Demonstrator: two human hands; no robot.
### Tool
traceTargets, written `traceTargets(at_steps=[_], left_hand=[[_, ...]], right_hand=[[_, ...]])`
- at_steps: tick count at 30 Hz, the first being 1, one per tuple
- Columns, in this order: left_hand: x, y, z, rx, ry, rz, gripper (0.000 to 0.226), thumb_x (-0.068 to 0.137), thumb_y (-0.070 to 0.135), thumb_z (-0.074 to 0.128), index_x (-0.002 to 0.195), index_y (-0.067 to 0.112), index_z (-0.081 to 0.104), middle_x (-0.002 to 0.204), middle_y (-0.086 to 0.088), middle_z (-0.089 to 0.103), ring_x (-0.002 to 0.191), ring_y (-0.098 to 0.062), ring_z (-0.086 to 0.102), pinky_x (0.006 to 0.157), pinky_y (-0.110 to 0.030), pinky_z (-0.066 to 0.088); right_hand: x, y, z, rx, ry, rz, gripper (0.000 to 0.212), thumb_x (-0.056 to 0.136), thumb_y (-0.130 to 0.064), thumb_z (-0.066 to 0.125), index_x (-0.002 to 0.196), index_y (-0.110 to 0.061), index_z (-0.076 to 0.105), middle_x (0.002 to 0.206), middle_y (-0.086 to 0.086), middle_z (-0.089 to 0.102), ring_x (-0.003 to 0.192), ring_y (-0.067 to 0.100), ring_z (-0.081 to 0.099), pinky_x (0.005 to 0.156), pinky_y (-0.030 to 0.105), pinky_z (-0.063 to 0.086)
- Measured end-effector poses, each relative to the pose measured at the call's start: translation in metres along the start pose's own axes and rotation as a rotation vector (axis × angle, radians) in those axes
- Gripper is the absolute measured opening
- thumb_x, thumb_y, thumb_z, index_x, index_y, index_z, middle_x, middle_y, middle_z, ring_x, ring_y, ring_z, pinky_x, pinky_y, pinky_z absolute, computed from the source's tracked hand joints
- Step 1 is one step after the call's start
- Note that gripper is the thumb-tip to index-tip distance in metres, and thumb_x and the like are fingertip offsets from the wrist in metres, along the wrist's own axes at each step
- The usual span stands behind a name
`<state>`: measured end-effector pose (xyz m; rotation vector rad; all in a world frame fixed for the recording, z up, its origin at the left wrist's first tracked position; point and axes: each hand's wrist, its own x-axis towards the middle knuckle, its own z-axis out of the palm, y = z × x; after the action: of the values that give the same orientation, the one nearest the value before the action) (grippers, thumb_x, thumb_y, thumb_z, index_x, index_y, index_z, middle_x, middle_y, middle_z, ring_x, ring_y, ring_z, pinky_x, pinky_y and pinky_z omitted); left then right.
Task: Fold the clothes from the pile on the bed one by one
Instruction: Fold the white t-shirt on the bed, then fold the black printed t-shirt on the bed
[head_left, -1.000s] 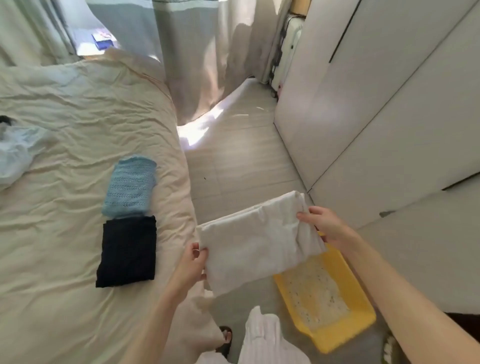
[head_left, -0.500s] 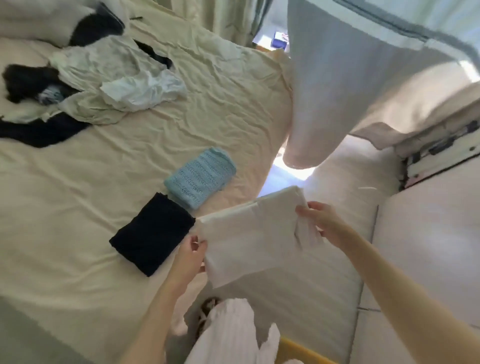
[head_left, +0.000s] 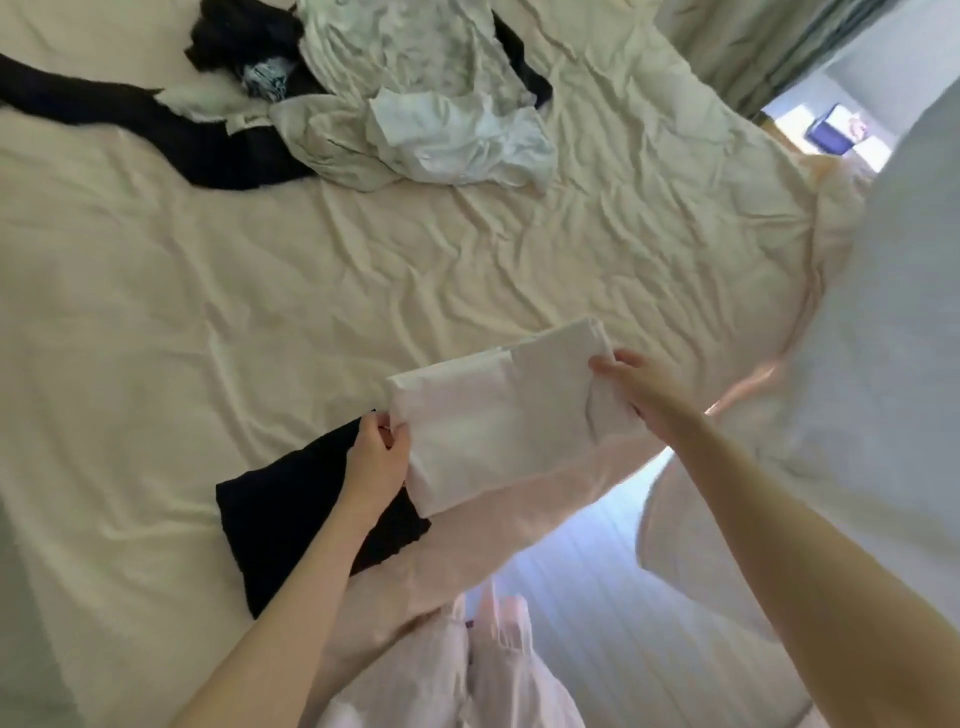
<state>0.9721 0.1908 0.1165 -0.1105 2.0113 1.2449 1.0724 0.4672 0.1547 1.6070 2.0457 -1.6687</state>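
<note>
The person holds a folded white cloth (head_left: 511, 415) in the air over the near edge of the bed (head_left: 208, 291). The left hand (head_left: 376, 457) pinches its left edge, the grip clamped on the fabric; the right hand (head_left: 641, 389) grips its right edge the same way. A folded black garment (head_left: 291, 514) lies on the bed just below the cloth. The pile of unfolded clothes (head_left: 395, 98) sits well beyond it, at the bed's far side.
</note>
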Motion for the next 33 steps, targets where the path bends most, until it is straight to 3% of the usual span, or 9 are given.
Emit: traceTargets(at_steps=[2,10,13,15,20,23,27,30,33], left_hand=[[0.019,-0.007,0.006,0.031,0.03,-0.039,0.023,0.097,0.027,0.047,0.114,0.012,0.044,0.103,-0.006,0.056,0.1,-0.027,0.058,0.088,-0.051,0.051],[0.057,-0.032,0.015,0.021,0.051,-0.174,0.032,0.095,0.029,0.053,0.12,0.011,0.047,0.108,-0.007,0.058,0.102,-0.026,0.058,0.087,-0.049,0.052],[0.054,-0.023,0.011,0.03,0.041,-0.201,0.039,0.095,0.032,0.051,0.127,0.01,0.043,0.108,-0.007,0.057,0.1,-0.025,0.059,0.083,-0.047,0.055],[0.042,-0.012,0.005,0.124,0.055,-0.154,0.046,0.096,0.036,0.047,0.133,0.01,0.038,0.104,-0.003,0.057,0.099,-0.024,0.058,0.085,-0.042,0.053],[-0.017,0.034,-0.033,0.614,0.141,0.233,0.056,0.098,0.033,0.043,0.146,0.014,0.024,0.148,-0.006,0.03,0.132,-0.023,0.037,0.102,-0.036,0.037],[-0.061,0.063,-0.056,0.802,0.183,0.461,0.056,0.097,0.032,0.044,0.147,0.015,0.026,0.155,-0.006,0.021,0.142,-0.021,0.021,0.113,-0.036,0.024],[-0.126,0.086,-0.085,0.89,0.282,0.686,0.054,0.094,0.043,0.037,0.143,0.02,0.036,0.152,-0.002,0.028,0.141,-0.018,0.023,0.114,-0.04,0.025],[-0.169,0.075,-0.102,0.81,0.329,0.635,0.055,0.094,0.045,0.035,0.143,0.022,0.036,0.152,0.003,0.026,0.141,-0.011,0.014,0.114,-0.028,0.014],[-0.205,0.05,-0.124,0.716,0.411,0.551,0.052,0.096,0.04,0.042,0.145,0.023,0.033,0.154,0.002,0.023,0.144,-0.013,0.012,0.116,-0.027,0.012]], right_hand=[[0.027,0.005,0.01,-0.012,-0.034,0.01,0.003,0.087,-0.016,0.064,0.088,-0.015,0.066,0.078,0.003,0.064,0.066,0.014,0.058,0.049,0.016,0.047],[0.087,0.038,0.024,-0.136,0.004,0.087,0.019,0.085,-0.025,0.065,0.091,-0.008,0.069,0.092,0.01,0.066,0.084,0.024,0.06,0.076,0.035,0.048],[0.084,0.03,0.028,-0.257,0.001,0.066,0.028,0.089,-0.029,0.061,0.109,-0.01,0.065,0.11,0.013,0.065,0.099,0.028,0.059,0.09,0.039,0.047],[0.073,0.019,0.028,-0.47,0.012,-0.013,0.044,0.093,-0.034,0.055,0.13,-0.011,0.053,0.127,0.016,0.057,0.116,0.033,0.053,0.099,0.042,0.042],[-0.007,-0.02,0.022,-0.984,0.042,-0.509,0.063,0.094,-0.046,0.048,0.148,-0.021,0.027,0.152,0.008,0.031,0.14,0.029,0.027,0.112,0.045,0.024],[-0.071,-0.053,0.021,-1.042,-0.025,-0.653,0.066,0.094,-0.053,0.039,0.151,-0.027,0.017,0.158,0.002,0.016,0.147,0.023,0.01,0.117,0.047,0.01],[-0.144,-0.093,0.02,-1.035,-0.025,-0.828,0.074,0.086,-0.067,0.017,0.151,-0.032,0.013,0.159,-0.002,0.012,0.147,0.021,0.003,0.117,0.046,0.002],[-0.18,-0.105,0.023,-1.011,-0.062,-0.958,0.082,0.078,-0.071,0.006,0.15,-0.033,0.013,0.159,-0.003,0.014,0.147,0.02,0.005,0.117,0.045,0.001],[-0.211,-0.106,0.035,-1.022,-0.118,-1.043,0.086,0.074,-0.074,0.003,0.151,-0.035,0.008,0.159,-0.005,0.01,0.147,0.018,0.003,0.117,0.043,-0.002]])
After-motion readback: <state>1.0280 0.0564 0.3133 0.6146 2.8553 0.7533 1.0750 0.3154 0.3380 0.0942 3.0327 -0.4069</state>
